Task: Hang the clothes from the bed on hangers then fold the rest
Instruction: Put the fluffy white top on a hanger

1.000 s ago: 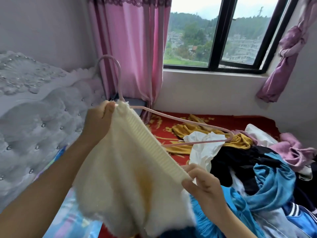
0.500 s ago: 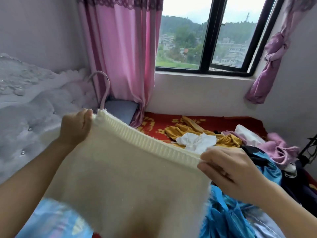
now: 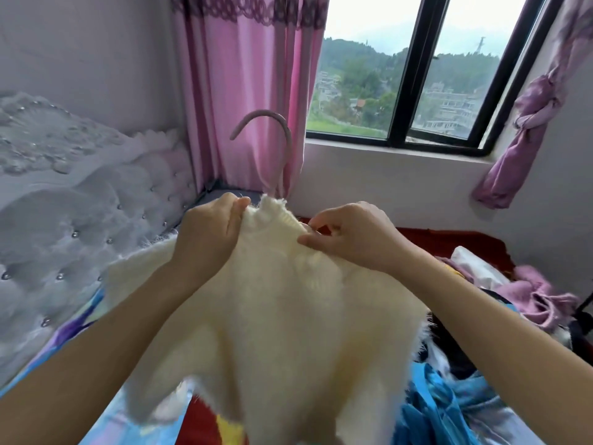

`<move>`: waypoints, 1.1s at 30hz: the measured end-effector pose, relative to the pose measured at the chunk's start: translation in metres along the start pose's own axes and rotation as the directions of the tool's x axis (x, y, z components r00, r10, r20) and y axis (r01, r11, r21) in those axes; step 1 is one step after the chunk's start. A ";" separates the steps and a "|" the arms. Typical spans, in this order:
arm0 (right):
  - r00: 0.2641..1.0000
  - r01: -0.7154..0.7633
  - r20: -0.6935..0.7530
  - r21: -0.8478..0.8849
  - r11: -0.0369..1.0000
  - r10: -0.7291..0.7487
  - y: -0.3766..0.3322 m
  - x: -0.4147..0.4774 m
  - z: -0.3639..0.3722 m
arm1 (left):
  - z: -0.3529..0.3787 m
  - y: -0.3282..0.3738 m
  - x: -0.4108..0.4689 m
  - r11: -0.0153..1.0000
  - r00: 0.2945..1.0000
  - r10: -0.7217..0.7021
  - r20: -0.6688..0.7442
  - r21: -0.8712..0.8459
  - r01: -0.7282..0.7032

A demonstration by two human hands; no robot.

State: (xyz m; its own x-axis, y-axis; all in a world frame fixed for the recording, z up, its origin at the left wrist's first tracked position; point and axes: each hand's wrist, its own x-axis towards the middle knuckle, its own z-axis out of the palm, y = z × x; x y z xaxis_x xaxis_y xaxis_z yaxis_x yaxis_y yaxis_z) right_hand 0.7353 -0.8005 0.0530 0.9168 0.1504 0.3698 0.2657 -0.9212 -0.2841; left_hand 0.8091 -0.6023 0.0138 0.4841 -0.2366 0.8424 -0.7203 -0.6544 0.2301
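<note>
The person is holding the cream fuzzy sweater [image 3: 272,316] up over the head end of the bed [image 3: 449,239]. Its ribbed collar is bunching round the pink hanger [image 3: 276,136], whose hook is poking up through the neck. I'd say both hands are working there to seat the knit on the hidden shoulders. The left hand [image 3: 208,239] is gripping the collar with curled fingers. The right hand [image 3: 349,236] is pinching the ribbing between thumb and fingertips, wrist arched. The remaining clothes [image 3: 529,293] are lying heaped along the bed's right edge.
</note>
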 end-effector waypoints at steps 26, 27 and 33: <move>0.921 -0.378 0.231 0.327 0.866 0.314 0.135 -0.035 -0.010 | -0.035 -0.059 0.028 0.937 0.943 -0.275 0.185 -0.167 0.306; 0.893 -0.428 0.299 0.333 0.840 0.336 0.146 -0.044 -0.005 | -0.034 -0.062 0.026 0.938 0.946 -0.278 0.165 -0.167 0.305; 0.855 -0.506 0.259 0.606 0.614 0.449 0.187 -0.079 0.034 | -0.037 -0.088 0.025 0.825 0.868 -0.464 0.179 -0.269 0.497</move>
State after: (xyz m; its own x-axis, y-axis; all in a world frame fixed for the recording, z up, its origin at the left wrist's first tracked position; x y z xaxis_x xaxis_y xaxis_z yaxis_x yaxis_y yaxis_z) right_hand 0.7225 -0.9724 -0.0591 0.9804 -0.1925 -0.0408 -0.1206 -0.4240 -0.8976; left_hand 0.8661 -0.5243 0.0331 0.8431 -0.0305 0.5369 -0.4875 -0.4648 0.7391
